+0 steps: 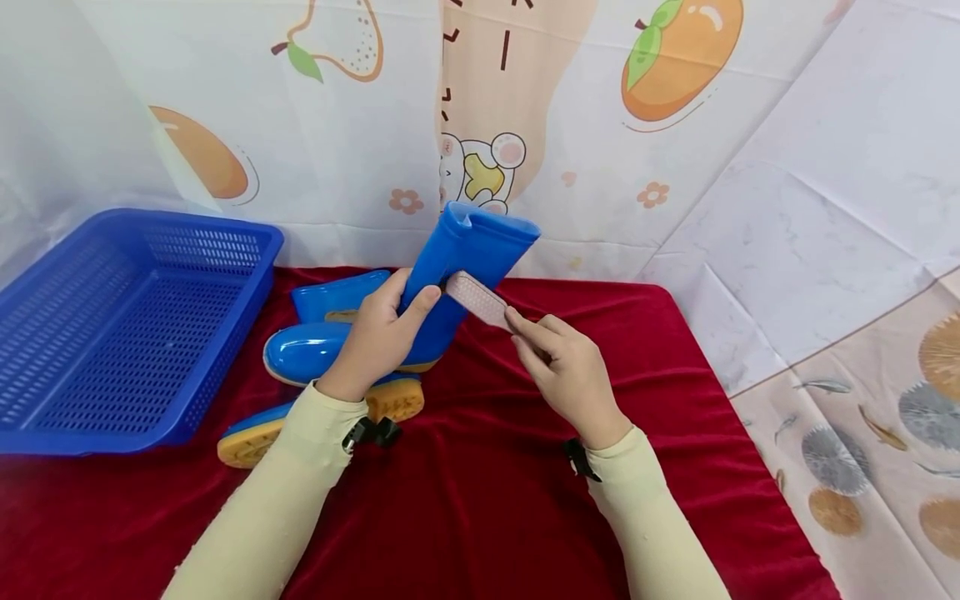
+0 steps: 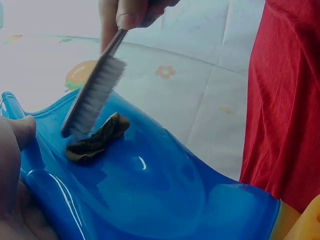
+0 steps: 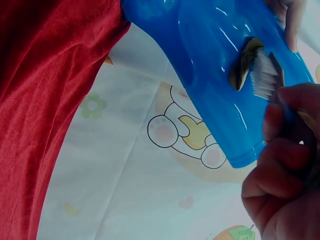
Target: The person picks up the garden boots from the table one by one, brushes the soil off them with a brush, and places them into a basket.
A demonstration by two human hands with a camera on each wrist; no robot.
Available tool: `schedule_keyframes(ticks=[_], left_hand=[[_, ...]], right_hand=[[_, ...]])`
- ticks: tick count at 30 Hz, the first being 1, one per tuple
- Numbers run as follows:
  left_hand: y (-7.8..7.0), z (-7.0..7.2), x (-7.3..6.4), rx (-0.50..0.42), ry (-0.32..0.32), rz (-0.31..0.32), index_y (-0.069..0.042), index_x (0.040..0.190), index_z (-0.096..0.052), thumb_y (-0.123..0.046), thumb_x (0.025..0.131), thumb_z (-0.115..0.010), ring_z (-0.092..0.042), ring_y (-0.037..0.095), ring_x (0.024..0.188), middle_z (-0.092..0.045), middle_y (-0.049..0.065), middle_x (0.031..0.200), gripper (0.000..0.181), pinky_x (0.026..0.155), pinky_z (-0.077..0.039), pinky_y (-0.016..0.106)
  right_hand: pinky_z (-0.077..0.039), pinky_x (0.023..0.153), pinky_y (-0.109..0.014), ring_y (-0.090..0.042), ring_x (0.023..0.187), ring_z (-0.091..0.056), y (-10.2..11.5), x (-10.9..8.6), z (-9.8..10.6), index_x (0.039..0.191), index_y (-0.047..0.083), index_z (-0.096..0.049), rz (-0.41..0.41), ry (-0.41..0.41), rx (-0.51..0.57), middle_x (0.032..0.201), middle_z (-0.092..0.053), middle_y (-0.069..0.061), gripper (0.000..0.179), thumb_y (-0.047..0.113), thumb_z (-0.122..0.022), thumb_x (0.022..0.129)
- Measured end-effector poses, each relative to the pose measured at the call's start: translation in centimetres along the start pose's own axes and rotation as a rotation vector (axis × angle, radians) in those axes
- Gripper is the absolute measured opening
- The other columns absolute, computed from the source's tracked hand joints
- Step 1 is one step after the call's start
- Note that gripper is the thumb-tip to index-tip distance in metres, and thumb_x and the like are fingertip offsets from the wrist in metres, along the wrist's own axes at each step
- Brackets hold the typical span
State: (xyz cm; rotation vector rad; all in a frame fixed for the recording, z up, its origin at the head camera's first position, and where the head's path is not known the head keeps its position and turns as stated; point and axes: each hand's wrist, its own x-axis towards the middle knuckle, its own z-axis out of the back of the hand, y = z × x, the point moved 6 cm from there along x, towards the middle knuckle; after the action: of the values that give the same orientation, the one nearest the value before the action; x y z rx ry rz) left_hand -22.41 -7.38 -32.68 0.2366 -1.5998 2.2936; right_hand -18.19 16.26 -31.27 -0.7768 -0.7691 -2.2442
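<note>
My left hand grips a blue rain boot by its shaft, thumb laid along the front. The boot is tilted, its opening up and to the right. My right hand holds a scrub brush by the handle. In the left wrist view the brush's white bristles are right at a dark brown, yellow-edged lump on the shaft. The right wrist view also shows this lump, curled and uneven, beside the bristles. More blue boots with yellow soles lie under and beside my left forearm, which partly hides them.
A blue perforated plastic basket stands at the left of the table. Dark red velvet cloth covers the tabletop. A white curtain with fruit prints hangs along the back edge. Patterned fabric lies beyond the right edge.
</note>
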Motion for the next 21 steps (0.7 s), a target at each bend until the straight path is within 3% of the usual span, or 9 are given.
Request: schedule_keyframes(ticks=[8, 16, 21], left_hand=[[0.3, 0.7, 0.1, 0.008, -0.055, 0.001, -0.009, 0.144, -0.052, -0.045, 0.107, -0.053, -0.062, 0.033, 0.126, -0.064, 0.012, 0.138, 0.052, 0.106, -0.048, 0.062], [-0.2, -0.3, -0.1, 0.013, -0.01, -0.004, -0.012, 0.136, -0.057, -0.046, 0.106, -0.055, -0.065, 0.027, 0.115, -0.069, 0.008, 0.122, 0.045, 0.099, -0.054, 0.058], [-0.1, -0.2, 0.0, 0.02, -0.009, -0.005, -0.012, 0.141, -0.054, -0.048, 0.106, -0.053, -0.065, 0.03, 0.118, -0.067, 0.01, 0.131, 0.05, 0.1, -0.053, 0.059]], right_hand=[[-0.032, 0.052, -0.021, -0.005, 0.06, -0.037, -0.3, 0.0, -0.2, 0.13, 0.016, -0.074, -0.035, 0.036, 0.0, 0.072, -0.053, 0.005, 0.041, 0.005, -0.077, 0.091], [-0.033, 0.052, -0.021, -0.006, 0.06, -0.039, 0.2, 0.0, -0.5, 0.134, 0.014, -0.071, 0.039, -0.014, -0.01, 0.078, -0.058, 0.002, 0.043, 0.006, -0.077, 0.092], [-0.033, 0.05, -0.023, -0.006, 0.059, -0.037, -0.1, -0.1, -0.7, 0.131, 0.014, -0.073, 0.003, 0.01, -0.054, 0.075, -0.057, 0.002, 0.04, 0.006, -0.077, 0.092]])
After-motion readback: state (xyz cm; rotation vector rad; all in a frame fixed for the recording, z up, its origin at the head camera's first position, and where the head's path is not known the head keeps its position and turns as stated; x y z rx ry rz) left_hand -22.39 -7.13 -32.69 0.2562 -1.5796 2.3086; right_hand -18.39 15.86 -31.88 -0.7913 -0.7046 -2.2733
